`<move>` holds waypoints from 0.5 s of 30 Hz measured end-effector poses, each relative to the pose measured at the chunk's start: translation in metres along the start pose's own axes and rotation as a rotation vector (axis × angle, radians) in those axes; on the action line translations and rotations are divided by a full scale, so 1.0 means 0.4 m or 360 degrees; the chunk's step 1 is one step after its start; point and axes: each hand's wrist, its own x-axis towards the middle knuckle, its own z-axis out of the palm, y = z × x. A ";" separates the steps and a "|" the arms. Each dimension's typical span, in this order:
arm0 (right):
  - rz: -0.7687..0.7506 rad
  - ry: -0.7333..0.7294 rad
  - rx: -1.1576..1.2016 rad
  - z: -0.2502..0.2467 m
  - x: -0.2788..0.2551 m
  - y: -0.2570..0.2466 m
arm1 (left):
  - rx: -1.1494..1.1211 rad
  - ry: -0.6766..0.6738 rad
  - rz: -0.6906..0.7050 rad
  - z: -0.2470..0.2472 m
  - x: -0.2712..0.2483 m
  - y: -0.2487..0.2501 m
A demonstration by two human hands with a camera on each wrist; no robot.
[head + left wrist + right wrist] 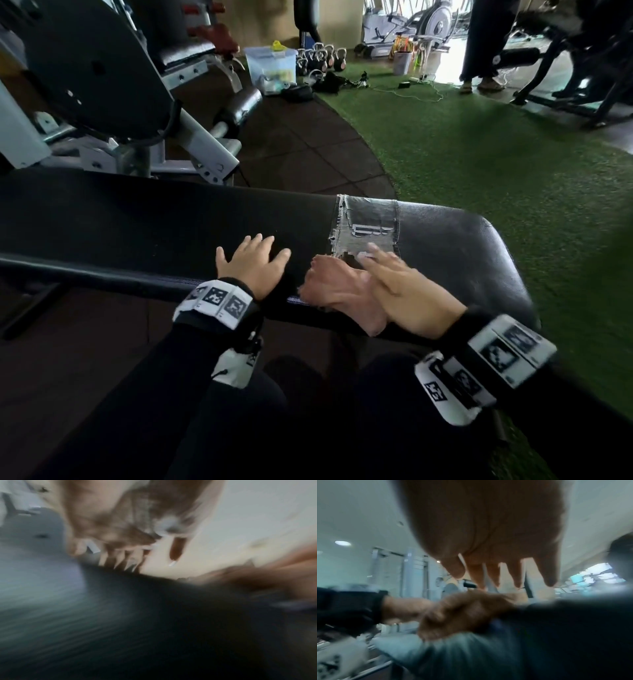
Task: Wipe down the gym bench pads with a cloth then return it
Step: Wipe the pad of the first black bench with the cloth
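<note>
A black padded gym bench (137,222) runs across the head view, with a grey taped patch (371,222) near its right end. A crumpled pink cloth (335,291) lies on the pad's near edge. My right hand (394,274) lies flat over the cloth's right side, fingers straight and pointing toward the patch. My left hand (253,260) rests flat on the pad just left of the cloth, fingers spread. The right wrist view shows straight fingers (489,573) above the bunched cloth (464,614). The left wrist view is blurred; my left hand (120,555) shows above the dark pad (154,615).
Another bench machine (102,85) stands behind at the left. Beyond lie dark floor tiles (308,147), green turf (479,154), a clear plastic box (272,66), kettlebells (320,58), and a person's legs (483,44) at the far right.
</note>
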 end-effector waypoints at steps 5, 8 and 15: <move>0.0171 0.0547 0.0073 0.028 -0.028 0.145 | -0.0208 0.0293 0.0077 0.039 -0.131 0.193; 0.0022 0.0680 -0.0035 0.038 -0.029 0.194 | -0.0333 0.0236 0.0042 0.100 -0.191 0.284; -0.0002 0.0883 -0.0179 0.069 -0.029 0.219 | -0.0102 0.0559 0.0023 0.208 -0.241 0.274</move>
